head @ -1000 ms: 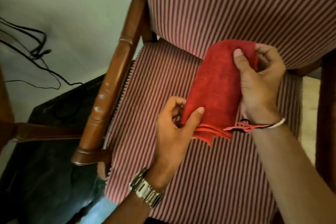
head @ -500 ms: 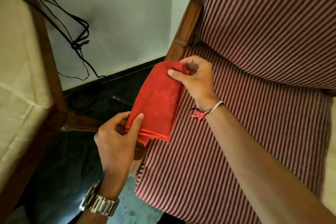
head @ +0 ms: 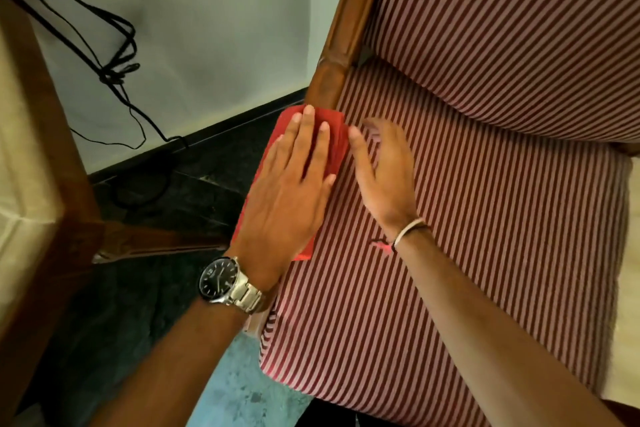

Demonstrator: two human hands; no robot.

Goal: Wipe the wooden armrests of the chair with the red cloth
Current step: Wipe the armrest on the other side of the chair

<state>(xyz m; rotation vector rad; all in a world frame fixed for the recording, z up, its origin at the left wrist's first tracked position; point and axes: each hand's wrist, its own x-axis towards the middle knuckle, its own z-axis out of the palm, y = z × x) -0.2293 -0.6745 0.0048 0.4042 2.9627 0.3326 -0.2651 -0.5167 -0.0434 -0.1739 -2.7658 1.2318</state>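
The red cloth (head: 337, 142) lies folded on the chair's left wooden armrest (head: 343, 42), covering its front half. My left hand (head: 294, 184), with a metal watch on its wrist, presses flat on top of the cloth, fingers stretched along the armrest. My right hand (head: 384, 173) hovers just to the right over the striped seat cushion (head: 485, 218), fingers apart and holding nothing, its fingertips close to the cloth's edge. The armrest's back half shows bare above the cloth. The right armrest is out of view.
The striped backrest (head: 519, 28) rises at the upper right. Another wooden-framed seat with a cream cushion (head: 20, 149) stands close on the left. Black cables (head: 114, 59) hang down the pale wall to the dark floor (head: 156, 201).
Both hands held the folded cloth in the air; now it lies on the left armrest under my flat left hand. My right hand has let go of it.
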